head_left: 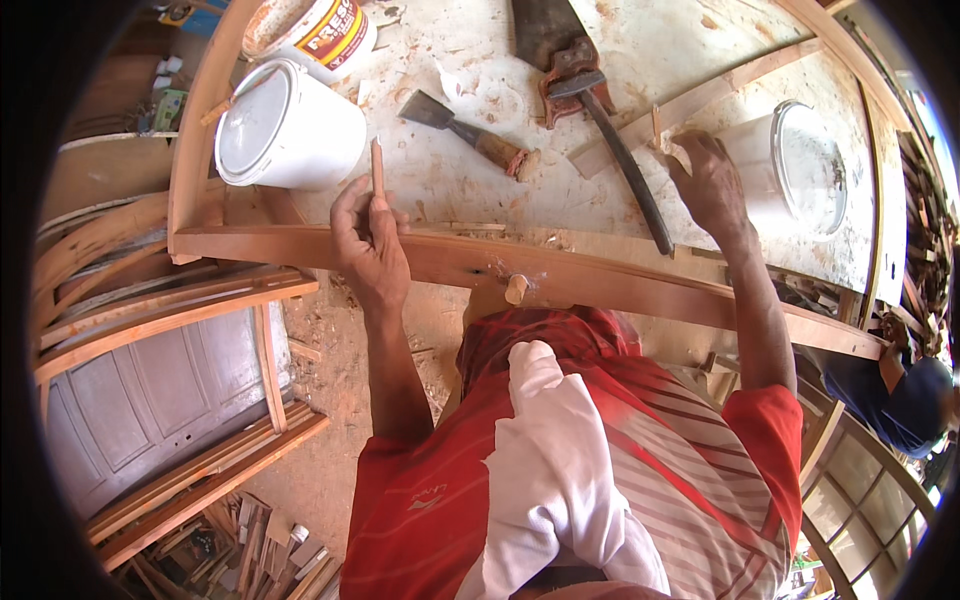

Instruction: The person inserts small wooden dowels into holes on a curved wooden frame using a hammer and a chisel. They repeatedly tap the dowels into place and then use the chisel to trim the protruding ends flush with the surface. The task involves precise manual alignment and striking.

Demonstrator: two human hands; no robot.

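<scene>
My left hand [372,235] is closed around a short, slim wooden stick [377,165], held upright over the front wooden rail [440,258]. A pale spot shows at its top end. Further right, my right hand [712,190] has its fingers pinched at a thin wooden sliver [657,126], beside a white bucket [760,170]; part of the grip is hidden. Between the hands lie a chisel [470,135] with a worn wooden handle and a hammer [630,165], its head resting on the handle of a handsaw [545,35]. A round wooden peg [516,290] juts from the rail.
Two white buckets, one lidded [290,125] and one open [315,35], stand at the left. A flat wooden strip [700,105] lies across the stained white tabletop [440,40]. A panelled door [170,380] and offcuts [230,550] are lower left. Another person [890,400] is at right.
</scene>
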